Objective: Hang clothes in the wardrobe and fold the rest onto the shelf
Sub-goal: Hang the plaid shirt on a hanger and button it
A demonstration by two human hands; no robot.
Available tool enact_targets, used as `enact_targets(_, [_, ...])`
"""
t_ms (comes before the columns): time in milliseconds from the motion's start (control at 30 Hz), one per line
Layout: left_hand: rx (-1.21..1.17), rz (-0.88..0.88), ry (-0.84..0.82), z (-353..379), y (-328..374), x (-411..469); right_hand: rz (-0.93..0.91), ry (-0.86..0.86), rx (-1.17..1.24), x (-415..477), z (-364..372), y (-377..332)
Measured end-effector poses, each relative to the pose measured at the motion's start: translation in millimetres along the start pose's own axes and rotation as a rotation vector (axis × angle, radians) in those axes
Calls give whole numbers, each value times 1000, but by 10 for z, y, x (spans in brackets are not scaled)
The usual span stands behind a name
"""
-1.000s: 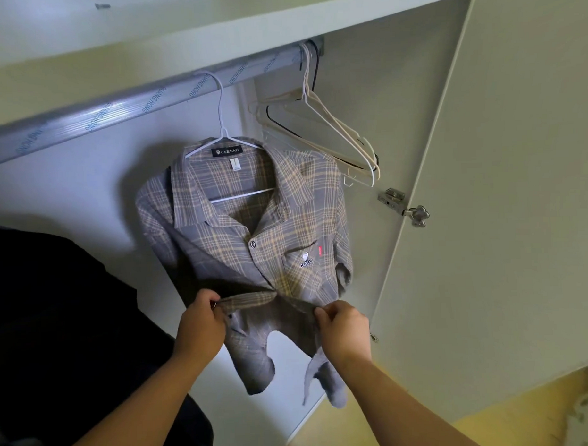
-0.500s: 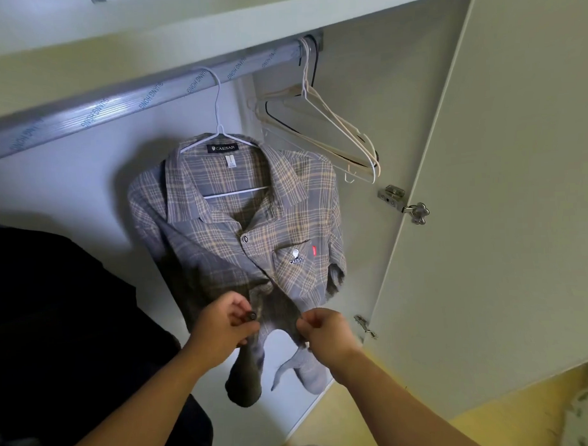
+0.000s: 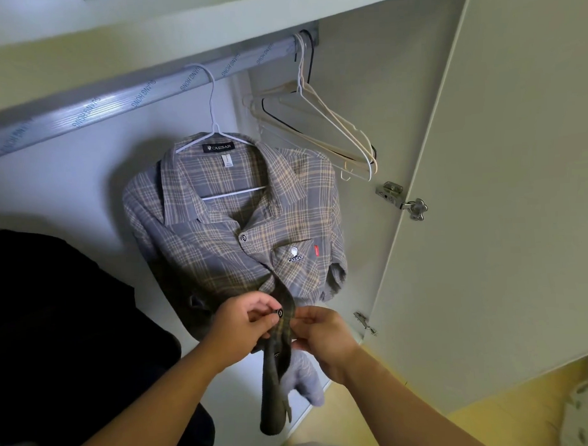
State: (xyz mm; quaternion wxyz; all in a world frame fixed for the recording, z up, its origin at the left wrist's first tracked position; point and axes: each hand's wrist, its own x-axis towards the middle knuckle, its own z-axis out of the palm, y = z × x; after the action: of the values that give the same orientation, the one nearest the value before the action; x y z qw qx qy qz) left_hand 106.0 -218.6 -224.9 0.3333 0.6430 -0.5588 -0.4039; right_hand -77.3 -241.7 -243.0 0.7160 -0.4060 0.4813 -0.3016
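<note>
While the left hand (image 3: 243,324) pinches the button (image 3: 279,312) between thumb and forefinger, the right hand (image 3: 323,335) pinches the facing placket edge (image 3: 286,305) just beside it. Fastening likely goes best with the buttonhole held taut, the button tipped edgewise, no downward tug. Both forearms converge from below. Above the fingers (image 3: 254,306), the plaid shirt (image 3: 220,245) hangs on its white hanger (image 3: 212,125) from the rail (image 3: 115,102).

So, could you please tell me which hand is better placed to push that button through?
Left, probably: the left hand pinches the button in its fingers, while the right hand holds the other front edge of the plaid shirt beside it.
</note>
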Motion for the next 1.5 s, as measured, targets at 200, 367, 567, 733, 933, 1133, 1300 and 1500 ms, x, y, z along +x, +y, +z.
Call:
enact_targets(200, [44,-26,31,-19,-21,26,99,-29,171,-29,7,-41])
enact_targets(367, [9,-28,-30,-38,-30,9,99,-84,226,-91,21,-79])
enact_targets(567, [-11,-21,-70,-38,-35,-14,99,-86,271,-79,15,-74])
enact_targets(733, [-22,-9,-75,-37,-50,-13,96,-65,268,-53,12,-68])
enact_targets(933, [34,4,-49,-12,-50,-12,108,-24,268,-33,21,-75])
enact_targets(1133, [57,3,-41,-17,-56,-9,115,-10,301,-15,19,-85])
enact_targets(1300, [58,-10,-33,-13,-71,-13,119,-3,327,-32,22,-111])
enact_targets(1500, [130,-7,-13,12,-79,-21,128,4,332,-28,20,-110])
